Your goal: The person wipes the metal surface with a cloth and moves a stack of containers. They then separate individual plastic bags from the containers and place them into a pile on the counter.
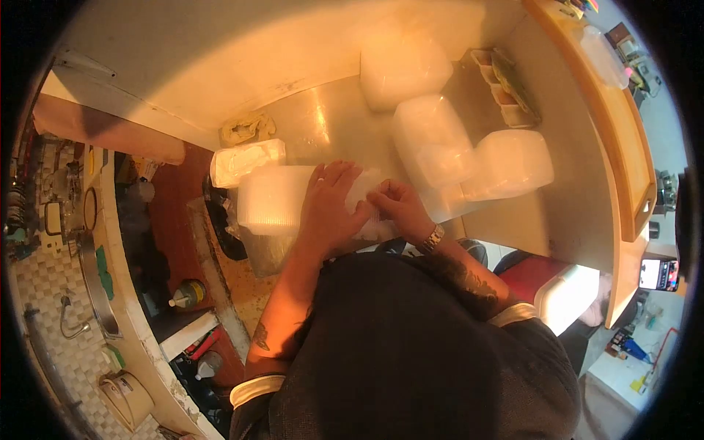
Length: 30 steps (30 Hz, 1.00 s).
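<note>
A stack of ribbed, whitish plastic containers (273,199) lies on its side on the metal tabletop (315,117). My left hand (330,209) rests over the right end of this stack, its fingers stretched out. Close beside it, my right hand (402,210) is closed in a pinch, with a metal-banded watch on the wrist. Pale, see-through material (374,229) shows between and below the hands; what the right fingertips grip is too small and glaring to make out. A small white tub (249,161) sits against the stack's far left side.
More wrapped whitish container stacks stand behind and right: a large one (405,70), a middle one (433,136) and a right one (513,163). A crumpled yellowish cloth (248,127) lies back left. A compartment tray (506,95) is far right. A wooden-edged panel (623,139) borders the right.
</note>
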### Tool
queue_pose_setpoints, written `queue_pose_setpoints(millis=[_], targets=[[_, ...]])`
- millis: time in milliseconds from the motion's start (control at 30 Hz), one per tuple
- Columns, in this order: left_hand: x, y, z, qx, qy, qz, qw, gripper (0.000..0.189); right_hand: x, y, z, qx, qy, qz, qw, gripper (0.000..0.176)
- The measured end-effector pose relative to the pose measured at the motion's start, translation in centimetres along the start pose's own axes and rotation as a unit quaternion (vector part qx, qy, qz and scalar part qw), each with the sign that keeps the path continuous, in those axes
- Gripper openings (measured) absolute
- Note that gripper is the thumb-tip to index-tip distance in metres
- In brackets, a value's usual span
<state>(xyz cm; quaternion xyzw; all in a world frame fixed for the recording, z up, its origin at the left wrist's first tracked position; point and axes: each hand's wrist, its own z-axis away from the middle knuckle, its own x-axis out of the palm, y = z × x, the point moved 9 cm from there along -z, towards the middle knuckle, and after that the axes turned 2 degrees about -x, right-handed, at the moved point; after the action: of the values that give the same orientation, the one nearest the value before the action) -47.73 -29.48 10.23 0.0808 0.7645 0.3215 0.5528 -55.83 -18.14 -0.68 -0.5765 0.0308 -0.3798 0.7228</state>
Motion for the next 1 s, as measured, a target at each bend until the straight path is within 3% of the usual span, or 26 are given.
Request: queue_pose_setpoints(millis=[367,467,567,700,767,800,867,900,1000], targets=[[-0.2,0.1,0.1,-0.008,0.004,0.013,1.0,0.054,0.0,-0.2,0.3,-0.002,0.008,-0.003,1.0,0.017],[0.0,0.0,0.2,-0.014,-0.002,0.016,1.0,0.054,-1.5,-1.8,1.4,-0.009,0.042,0.091,0.995,0.015],[0.1,-0.2,0.2,-0.006,0.004,0.009,1.0,0.055,-5.7,-4.3,4.1,-0.055,0.076,0.15,0.984,0.012],[0.0,-0.1,0.2,-0.007,0.008,0.008,1.0,0.055,-7.1,-14.2,9.6,-0.114,0.008,0.155,0.981,0.01],[0.1,-0.1,0.1,-0.009,0.009,0.003,1.0,0.055,-4.8,-19.6,11.5,-0.235,-0.026,0.268,0.934,0.001],[0.1,0.0,0.0,-0.009,0.009,0.001,1.0,0.055,-3.8,-21.5,12.5,-0.292,-0.042,0.323,0.899,0.006],[0.0,0.2,-0.1,-0.009,0.004,0.005,1.0,0.055,-1.7,-23.5,12.6,-0.361,-0.047,0.522,0.771,0.018],[-0.1,0.3,-0.1,-0.009,0.001,0.007,1.0,0.055,-0.8,-23.7,12.3,-0.385,-0.048,0.611,0.69,0.025],[-0.2,0.4,-0.1,-0.012,0.004,0.006,1.0,0.054,-4.5,-19.1,8.5,-0.386,0.003,0.686,0.617,0.034]])
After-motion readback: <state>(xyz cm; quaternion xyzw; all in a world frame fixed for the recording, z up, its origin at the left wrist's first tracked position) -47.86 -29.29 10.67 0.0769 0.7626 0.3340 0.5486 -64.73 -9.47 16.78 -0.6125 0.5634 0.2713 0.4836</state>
